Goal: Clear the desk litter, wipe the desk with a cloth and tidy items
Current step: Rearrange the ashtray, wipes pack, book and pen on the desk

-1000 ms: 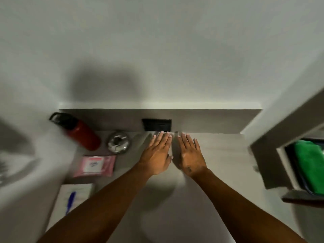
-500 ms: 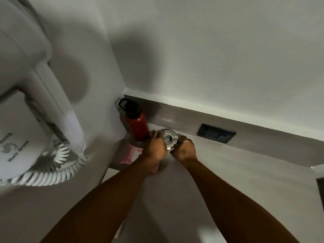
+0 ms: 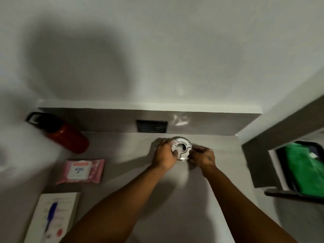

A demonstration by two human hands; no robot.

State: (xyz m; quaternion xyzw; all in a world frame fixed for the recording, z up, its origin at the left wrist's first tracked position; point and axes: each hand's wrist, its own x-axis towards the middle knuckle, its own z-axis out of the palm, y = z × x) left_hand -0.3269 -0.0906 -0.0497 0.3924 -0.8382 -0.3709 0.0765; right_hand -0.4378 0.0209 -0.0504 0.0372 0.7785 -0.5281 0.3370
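Gripping from two sides: left hand (image 3: 164, 155) and right hand (image 3: 203, 156), each grip clamped on the rim of the round metal ashtray (image 3: 181, 148), fingers curled round it. Cannot tell whether resting on the surface (image 3: 122, 146) or lifted a little above it.

Has moved within the last second: stood before at the back left corner, just beside the red bottle (image 3: 68, 137), with both hands flat and holding nothing; held now at the middle of the back edge, just below the dark wall socket (image 3: 151, 126), well apart from the bottle. Probably means tidying in progress, either a new place for the ashtray or a free corner for wiping.

As for containers: shows a pale hollow in the middle of the ashtray, but too blurred to say empty or not. Keeps its black cap on, the bottle, so contents hidden. Lies closed near the left edge, the pink wipes pack (image 3: 82, 171). Holds a green cloth (image 3: 308, 171), the dark tray (image 3: 282, 155) beyond the right edge, not yet taken for wiping.
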